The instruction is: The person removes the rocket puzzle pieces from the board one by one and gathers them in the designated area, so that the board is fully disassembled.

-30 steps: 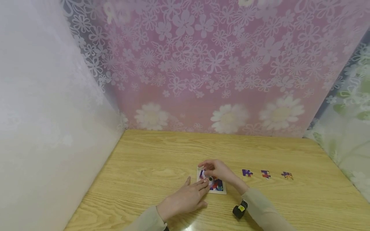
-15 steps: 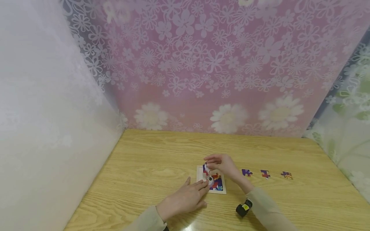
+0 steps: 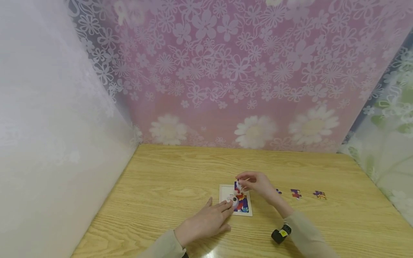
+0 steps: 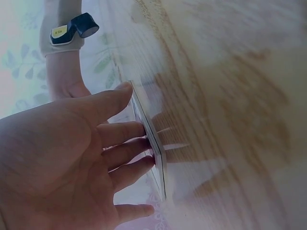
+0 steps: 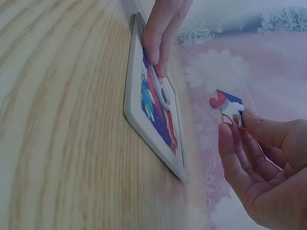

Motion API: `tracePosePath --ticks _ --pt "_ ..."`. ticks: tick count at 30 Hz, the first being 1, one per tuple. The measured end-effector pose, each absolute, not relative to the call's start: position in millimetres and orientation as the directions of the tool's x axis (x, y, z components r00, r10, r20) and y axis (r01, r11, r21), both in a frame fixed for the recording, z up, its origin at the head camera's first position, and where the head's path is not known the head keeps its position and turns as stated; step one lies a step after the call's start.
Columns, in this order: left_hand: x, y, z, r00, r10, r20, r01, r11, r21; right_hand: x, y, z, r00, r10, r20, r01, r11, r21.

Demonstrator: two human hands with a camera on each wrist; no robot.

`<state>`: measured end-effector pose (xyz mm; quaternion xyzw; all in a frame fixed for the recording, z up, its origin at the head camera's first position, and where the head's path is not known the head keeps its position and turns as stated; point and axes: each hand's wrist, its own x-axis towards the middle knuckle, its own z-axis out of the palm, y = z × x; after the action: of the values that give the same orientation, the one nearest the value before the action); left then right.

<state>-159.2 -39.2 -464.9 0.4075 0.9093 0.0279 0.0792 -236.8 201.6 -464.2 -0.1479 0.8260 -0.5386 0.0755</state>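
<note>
A white-framed puzzle board (image 3: 224, 190) lies on the wooden table, with joined pieces along its right and lower parts and bare white at the upper left. My left hand (image 3: 206, 220) rests its extended fingertips on the pieces near the middle. In the left wrist view those fingers (image 4: 125, 153) reach over the edge of the puzzle board (image 4: 160, 165). Between thumb and fingertips, my right hand (image 3: 260, 187) pinches a jigsaw piece (image 5: 226, 108). That piece, blue, white and red, is raised above the board's upper right part and tilted upright.
To the right of the board lie a red and purple jigsaw piece (image 3: 296, 194), an orange and purple one (image 3: 319, 195) and a purple one (image 3: 279, 191), partly hidden by the right hand. A flowered pink curtain (image 3: 206, 79) hangs behind the table.
My right hand has lifted the jigsaw piece from the board's upper left and carried it to the right, over the upper right part. The left hand has stayed in place.
</note>
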Motion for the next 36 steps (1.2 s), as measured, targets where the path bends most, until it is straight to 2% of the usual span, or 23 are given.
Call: tracePosePath --ticks 14,22,36 --pt "-159.8 -39.9 -469.8 -0.663 0.740 -0.114 0.731 0.673 0.112 -223.4 242.0 -467.8 -0.957 -0.287 0.053 -0.173 0.410 -0.896" --pt "-159.1 -40.1 -468.1 -0.662 0.741 -0.114 0.730 0.672 0.124 -211.2 271.3 -468.9 -0.969 -0.247 0.004 -0.116 0.437 -0.892" --pt "-161.3 -39.9 -469.0 -0.663 0.738 -0.123 0.725 0.674 0.141 -194.4 311.7 -471.5 -0.962 -0.273 -0.023 -0.110 0.460 -0.881"
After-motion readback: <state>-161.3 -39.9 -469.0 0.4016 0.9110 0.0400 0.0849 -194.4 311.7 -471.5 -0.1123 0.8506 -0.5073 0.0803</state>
